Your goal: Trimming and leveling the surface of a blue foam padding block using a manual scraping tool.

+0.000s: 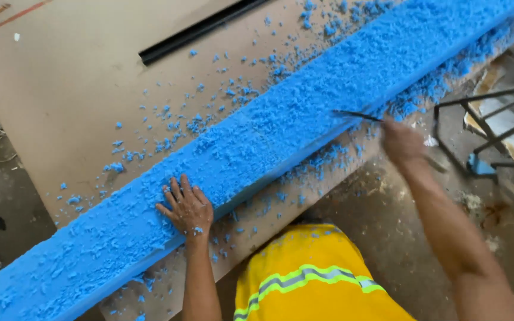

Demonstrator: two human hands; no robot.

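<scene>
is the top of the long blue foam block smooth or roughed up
Roughed up: the long blue foam block has a crumbly, pitted top, and loose blue foam crumbs lie scattered on the brown board beside it.

Bare board [90, 89] beyond the blue foam beam [257, 142] lies open (a metal frame [495, 131] crowds the right).

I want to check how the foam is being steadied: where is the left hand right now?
In the head view, the left hand lies flat, fingers spread, on the near edge of the long blue foam block, left of centre, just above the yellow vest.
</scene>
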